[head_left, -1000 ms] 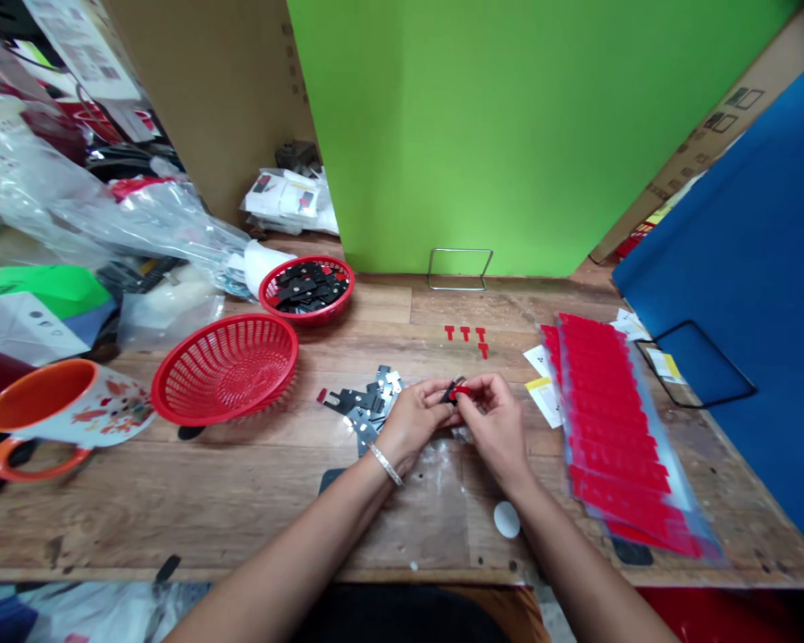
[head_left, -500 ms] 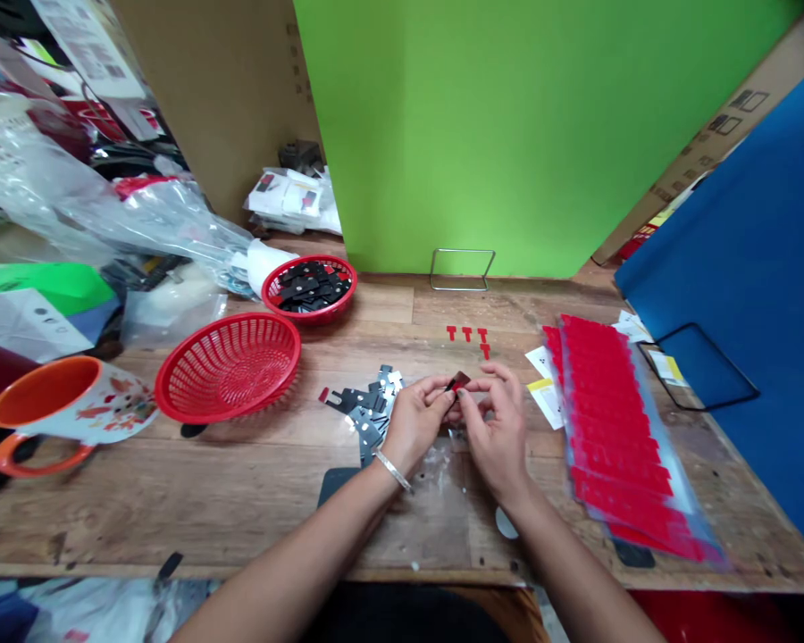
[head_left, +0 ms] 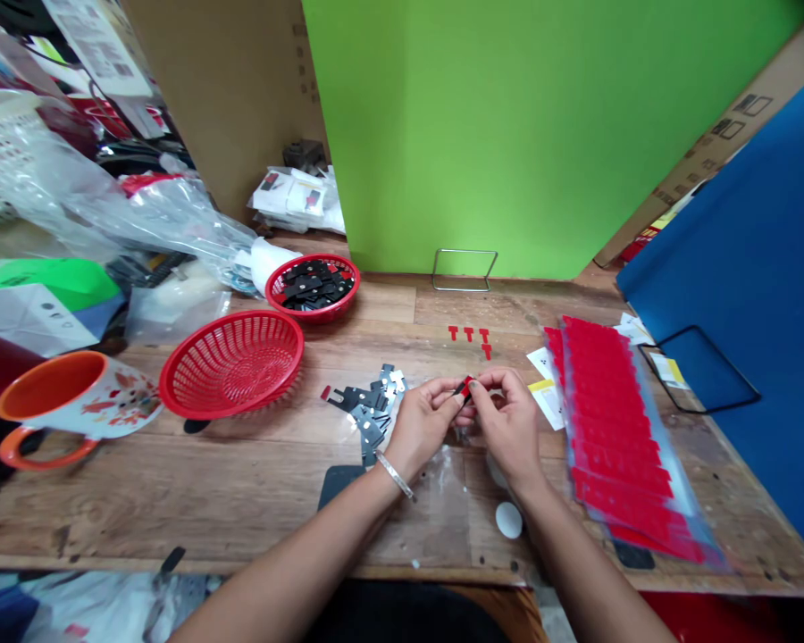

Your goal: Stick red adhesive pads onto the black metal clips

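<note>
Between my two hands is a small flat black piece [head_left: 460, 390] with a red part [head_left: 467, 384] at its upper end. My left hand [head_left: 426, 418], a bracelet at its wrist, pinches the black end. The thumb and fingertips of my right hand [head_left: 506, 418] are closed on the red end. Fingers hide much of the piece. Left of my left hand lies a pile of flat black and silvery metal plates [head_left: 370, 413]. Several small red T-shaped pieces [head_left: 469, 334] lie on the table beyond my hands.
An empty-looking red basket [head_left: 231, 366] stands left, with a smaller red basket [head_left: 314, 288] of black pieces behind it. An orange-and-white mug [head_left: 117, 397] is far left. Red sheets in plastic [head_left: 616, 429] lie right. A green board [head_left: 482, 134] closes off the back.
The held piece has tilted, and more of its red end shows. My right hand has shifted slightly right, with its fingers curled in closer.
</note>
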`<state>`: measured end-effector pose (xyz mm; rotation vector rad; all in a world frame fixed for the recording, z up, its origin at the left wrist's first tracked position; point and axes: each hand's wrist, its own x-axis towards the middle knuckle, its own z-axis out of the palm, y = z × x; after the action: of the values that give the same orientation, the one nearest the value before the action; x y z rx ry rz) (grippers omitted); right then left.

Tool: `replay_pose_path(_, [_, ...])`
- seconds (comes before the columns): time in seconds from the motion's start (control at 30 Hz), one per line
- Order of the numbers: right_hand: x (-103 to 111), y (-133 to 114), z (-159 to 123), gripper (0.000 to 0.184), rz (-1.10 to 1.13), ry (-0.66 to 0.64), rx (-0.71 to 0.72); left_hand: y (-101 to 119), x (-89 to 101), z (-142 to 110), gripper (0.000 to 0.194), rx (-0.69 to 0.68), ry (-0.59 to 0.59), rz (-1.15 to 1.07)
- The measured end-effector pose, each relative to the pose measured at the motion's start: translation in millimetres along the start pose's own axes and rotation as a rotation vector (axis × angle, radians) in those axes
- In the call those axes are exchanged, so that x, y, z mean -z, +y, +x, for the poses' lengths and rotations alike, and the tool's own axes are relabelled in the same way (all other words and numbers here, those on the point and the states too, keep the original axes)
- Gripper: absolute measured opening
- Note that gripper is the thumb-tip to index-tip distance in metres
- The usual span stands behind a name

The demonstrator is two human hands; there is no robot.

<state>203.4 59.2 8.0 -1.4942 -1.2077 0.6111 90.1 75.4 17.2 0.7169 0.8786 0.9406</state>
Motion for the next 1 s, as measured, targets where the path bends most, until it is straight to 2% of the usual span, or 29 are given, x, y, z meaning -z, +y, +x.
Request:
replay_pose_path(0.3, [-4.2,-2.2,-1.2,0.019,0.128,-0.007,-0.125,-2.6,-3.1,-2.9,0.029,-0.092,0.039,0.004])
replay_pose_path(0.43, [-2.7,-3.4,4.1,0.056,0.222,0.087,-0.144,-4.4,-0.1,-2.9,0.030,-0.076,0.073,0.009])
replay_pose_path(0.5, [-1.4,-2.5,6.3,0.051,0.281,-0.011,-0.197,-4.9,0.6,-3.1,0.030,-0.067,0.069,0.013])
replay_pose_path(0.6, [-1.8,-1.0,6.3,0.027,0.383,-0.181,-0.287,-4.2,-0.6,-4.1,0.029,-0.065,0.055,0.009])
replay_pose_path(0.67, [-4.0,-0.4,5.1,0.021,0.464,-0.187,-0.344,-2.9,-2.3,-5.1,0.028,-0.071,0.043,0.017])
replay_pose_path(0.83, [-10.5,0.9,4.1,0.022,0.739,-0.185,-0.496,-2.5,-4.1,-7.7,0.028,-0.062,0.048,0.048])
replay_pose_path(1.0, [-9.0,6.4,5.0,0.026,0.769,-0.202,-0.606,-7.4,5.7,-4.3,0.028,0.006,0.046,0.021])
